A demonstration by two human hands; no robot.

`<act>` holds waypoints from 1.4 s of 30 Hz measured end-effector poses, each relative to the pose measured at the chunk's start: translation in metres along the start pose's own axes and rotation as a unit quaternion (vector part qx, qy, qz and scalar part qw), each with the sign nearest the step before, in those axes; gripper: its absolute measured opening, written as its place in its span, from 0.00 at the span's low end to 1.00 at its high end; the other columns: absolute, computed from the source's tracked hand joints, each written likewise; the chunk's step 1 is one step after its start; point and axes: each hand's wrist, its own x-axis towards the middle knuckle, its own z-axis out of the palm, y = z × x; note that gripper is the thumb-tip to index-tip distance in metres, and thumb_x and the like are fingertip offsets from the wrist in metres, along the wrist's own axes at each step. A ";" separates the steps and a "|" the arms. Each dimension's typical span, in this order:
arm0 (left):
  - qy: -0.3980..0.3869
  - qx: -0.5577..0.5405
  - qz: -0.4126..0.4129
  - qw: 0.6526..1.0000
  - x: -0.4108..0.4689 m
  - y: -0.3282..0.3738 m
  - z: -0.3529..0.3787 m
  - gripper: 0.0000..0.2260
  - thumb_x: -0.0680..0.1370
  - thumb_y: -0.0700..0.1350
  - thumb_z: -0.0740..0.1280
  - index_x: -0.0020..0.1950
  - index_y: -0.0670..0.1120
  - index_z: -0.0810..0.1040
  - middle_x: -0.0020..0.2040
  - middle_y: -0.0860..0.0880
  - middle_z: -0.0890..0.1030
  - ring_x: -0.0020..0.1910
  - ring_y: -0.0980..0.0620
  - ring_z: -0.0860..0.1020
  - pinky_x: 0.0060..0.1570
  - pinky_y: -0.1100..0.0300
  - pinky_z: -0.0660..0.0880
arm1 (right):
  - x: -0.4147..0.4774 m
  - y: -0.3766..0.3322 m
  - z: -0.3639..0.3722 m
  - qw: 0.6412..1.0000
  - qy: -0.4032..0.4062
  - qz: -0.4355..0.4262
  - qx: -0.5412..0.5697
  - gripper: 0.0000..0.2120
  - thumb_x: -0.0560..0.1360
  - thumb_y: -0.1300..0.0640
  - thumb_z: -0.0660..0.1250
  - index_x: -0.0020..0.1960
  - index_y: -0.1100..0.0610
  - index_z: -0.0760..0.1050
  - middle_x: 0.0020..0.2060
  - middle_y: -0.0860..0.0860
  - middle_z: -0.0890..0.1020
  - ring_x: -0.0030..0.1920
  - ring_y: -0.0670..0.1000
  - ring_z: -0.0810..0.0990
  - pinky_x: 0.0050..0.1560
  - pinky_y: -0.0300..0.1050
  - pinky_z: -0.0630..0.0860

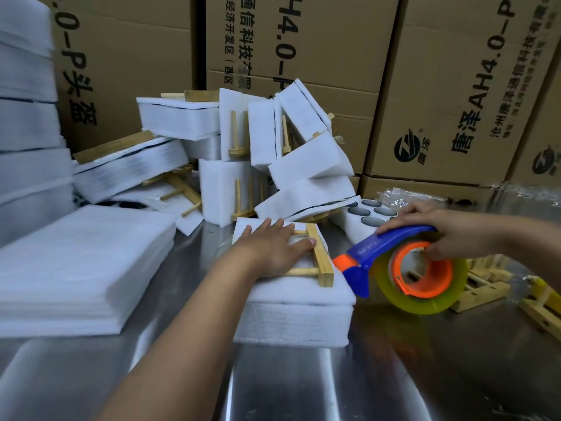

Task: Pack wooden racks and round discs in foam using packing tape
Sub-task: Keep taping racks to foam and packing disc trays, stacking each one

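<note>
A white foam block (299,311) lies on the steel table in front of me with a wooden rack (320,256) on top. My left hand (273,247) presses flat on the rack and foam, fingers straight. My right hand (437,230) grips a blue and orange tape dispenser (394,253) carrying a yellowish roll of packing tape (425,279), held just right of the block. Behind it a foam tray (353,227) holds several dark round discs (372,212).
Several foam-wrapped racks (243,159) are heaped at the back against cardboard boxes (425,86). Flat foam sheets (79,265) are stacked at the left, with taller foam piles (27,117) behind. Bare wooden racks (498,284) lie at the right. Clear plastic film (403,197) is crumpled there.
</note>
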 end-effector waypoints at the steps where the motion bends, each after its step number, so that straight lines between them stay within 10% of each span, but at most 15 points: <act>1: 0.001 -0.001 0.000 1.000 0.000 0.000 0.000 0.30 0.78 0.65 0.46 0.78 0.53 0.50 0.78 0.51 0.47 0.77 0.51 0.43 0.72 0.46 0.41 | 0.001 0.000 0.001 1.000 -0.008 0.005 0.009 0.37 0.70 0.69 0.66 0.57 0.25 0.68 0.58 0.42 0.65 0.58 0.50 0.71 0.59 0.51 0.73; 16: 0.000 -0.011 0.009 1.000 0.001 -0.004 0.001 0.31 0.78 0.66 0.46 0.78 0.53 0.49 0.78 0.51 0.46 0.77 0.51 0.42 0.73 0.47 0.41 | -0.032 0.007 0.020 0.990 0.134 -0.024 -0.027 0.36 0.70 0.66 0.68 0.58 0.25 0.68 0.55 0.30 0.56 0.55 0.36 0.67 0.48 0.33 0.71; 22: -0.003 -0.011 0.009 1.000 0.000 -0.004 0.001 0.31 0.78 0.66 0.45 0.78 0.53 0.49 0.78 0.51 0.46 0.77 0.51 0.42 0.73 0.47 0.41 | -0.062 -0.010 0.062 0.938 0.249 0.089 -0.225 0.41 0.68 0.57 0.71 0.63 0.23 0.53 0.65 0.46 0.53 0.65 0.51 0.56 0.66 0.53 0.60; 25: -0.006 -0.009 0.009 1.000 0.000 -0.004 0.000 0.31 0.78 0.66 0.45 0.78 0.53 0.48 0.78 0.52 0.46 0.77 0.52 0.42 0.73 0.47 0.41 | -0.079 -0.014 0.087 0.909 0.338 0.074 -0.231 0.32 0.63 0.46 0.75 0.66 0.39 0.71 0.61 0.57 0.69 0.61 0.57 0.64 0.53 0.64 0.71; 30: -0.011 -0.001 0.014 1.000 -0.002 -0.004 -0.001 0.30 0.78 0.65 0.45 0.78 0.53 0.48 0.78 0.51 0.45 0.77 0.51 0.41 0.73 0.47 0.41 | -0.092 -0.030 0.124 0.892 0.410 -0.012 -0.189 0.26 0.79 0.38 0.46 0.58 0.44 0.80 0.57 0.55 0.71 0.53 0.56 0.69 0.50 0.47 0.60; 34: -0.009 -0.001 0.016 1.000 -0.003 -0.004 0.000 0.30 0.78 0.65 0.45 0.78 0.54 0.48 0.78 0.52 0.45 0.77 0.51 0.42 0.73 0.47 0.42 | -0.090 -0.026 0.141 0.898 0.417 -0.038 -0.138 0.25 0.79 0.40 0.47 0.53 0.44 0.82 0.56 0.53 0.72 0.51 0.54 0.70 0.47 0.52 0.68; 38: -0.006 -0.021 0.008 1.000 -0.003 -0.004 -0.001 0.31 0.78 0.66 0.46 0.78 0.53 0.47 0.78 0.52 0.45 0.77 0.52 0.42 0.73 0.48 0.42 | -0.084 -0.026 0.134 0.895 0.427 0.036 -0.120 0.13 0.67 0.57 0.75 0.49 0.46 0.83 0.50 0.55 0.77 0.49 0.59 0.75 0.47 0.54 0.67; 42: -0.009 -0.021 0.007 1.000 -0.003 -0.003 -0.001 0.31 0.78 0.66 0.45 0.78 0.53 0.46 0.78 0.52 0.44 0.76 0.52 0.41 0.73 0.48 0.41 | -0.076 -0.053 0.121 0.891 0.448 0.021 -0.074 0.18 0.69 0.45 0.63 0.56 0.46 0.81 0.55 0.54 0.75 0.60 0.53 0.68 0.60 0.60 0.64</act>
